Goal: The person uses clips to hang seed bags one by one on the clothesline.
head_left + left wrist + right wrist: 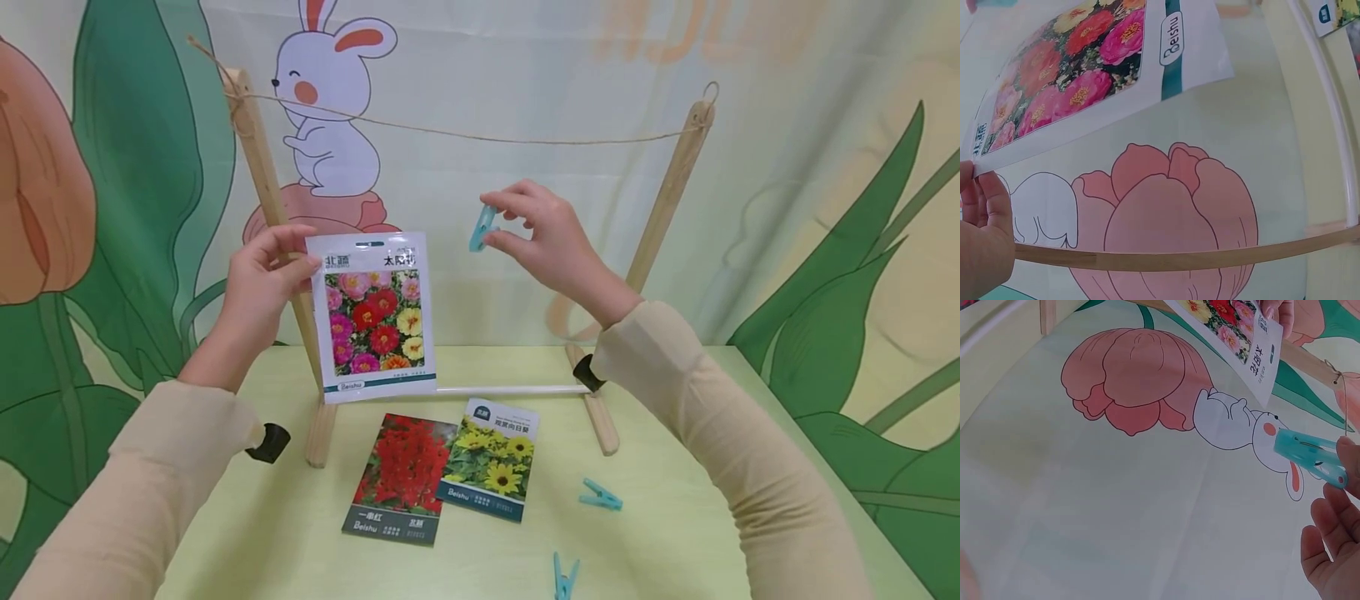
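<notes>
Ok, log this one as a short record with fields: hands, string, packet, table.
Left hand: pinches the white packet near its upper left corner
Right hand: pinches the held clip, apart from the packet
String: runs from left post to right post, nothing hanging on it
White packet: upright, below the string
Table: red packet, yellow packet beside it, far clip, near clip

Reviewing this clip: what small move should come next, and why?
Probably raise the flower packet in the left hand until its top edge meets the string: that edge sits below the string, and the right hand holds a blue clothespin that could clip it there.
</notes>
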A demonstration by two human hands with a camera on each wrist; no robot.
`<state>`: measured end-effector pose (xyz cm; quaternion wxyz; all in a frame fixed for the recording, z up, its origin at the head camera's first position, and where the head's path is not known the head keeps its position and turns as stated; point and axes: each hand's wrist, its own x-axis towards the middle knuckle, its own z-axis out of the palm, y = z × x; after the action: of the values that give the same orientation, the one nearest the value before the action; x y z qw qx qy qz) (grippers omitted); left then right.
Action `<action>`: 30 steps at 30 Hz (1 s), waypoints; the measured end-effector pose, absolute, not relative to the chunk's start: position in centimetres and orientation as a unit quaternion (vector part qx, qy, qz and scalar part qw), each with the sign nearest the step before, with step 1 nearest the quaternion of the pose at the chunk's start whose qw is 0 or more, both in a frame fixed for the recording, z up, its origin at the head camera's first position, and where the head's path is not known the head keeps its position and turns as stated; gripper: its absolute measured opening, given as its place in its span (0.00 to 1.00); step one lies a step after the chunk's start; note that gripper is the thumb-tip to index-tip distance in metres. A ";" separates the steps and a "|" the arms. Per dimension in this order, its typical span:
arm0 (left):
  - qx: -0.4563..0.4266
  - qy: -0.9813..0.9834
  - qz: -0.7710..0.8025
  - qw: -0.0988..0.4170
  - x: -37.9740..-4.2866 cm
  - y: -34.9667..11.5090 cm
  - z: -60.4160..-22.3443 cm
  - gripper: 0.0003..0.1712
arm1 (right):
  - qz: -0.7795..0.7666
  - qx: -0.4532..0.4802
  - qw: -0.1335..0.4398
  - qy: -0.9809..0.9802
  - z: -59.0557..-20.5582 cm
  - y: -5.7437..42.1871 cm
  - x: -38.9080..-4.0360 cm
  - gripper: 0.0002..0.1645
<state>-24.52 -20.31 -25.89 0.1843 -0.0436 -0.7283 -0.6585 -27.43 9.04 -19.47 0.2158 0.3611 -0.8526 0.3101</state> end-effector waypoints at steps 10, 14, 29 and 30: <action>-0.034 -0.716 -0.667 0.202 -24.6 -19.9 -25.1 0.13 | 0.313 0.365 0.228 -0.847 -18.6 8.8 -27.5 0.24; -0.034 -0.712 -0.669 0.209 -24.7 -19.7 -24.8 0.13 | 0.315 0.365 0.231 -0.845 -18.2 8.7 -27.5 0.23; -0.044 -0.676 -0.701 0.224 -24.7 -19.4 -23.6 0.12 | 0.319 0.364 0.239 -0.842 -17.3 8.2 -27.6 0.22; -0.046 -0.675 -0.702 0.224 -24.7 -19.3 -23.5 0.12 | 0.321 0.365 0.240 -0.840 -17.2 8.2 -27.6 0.22</action>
<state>-24.74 -19.31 -23.55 0.2244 -0.0455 -0.6748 -0.7016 -27.59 8.20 -17.21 0.2402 0.3653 -0.8403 0.3207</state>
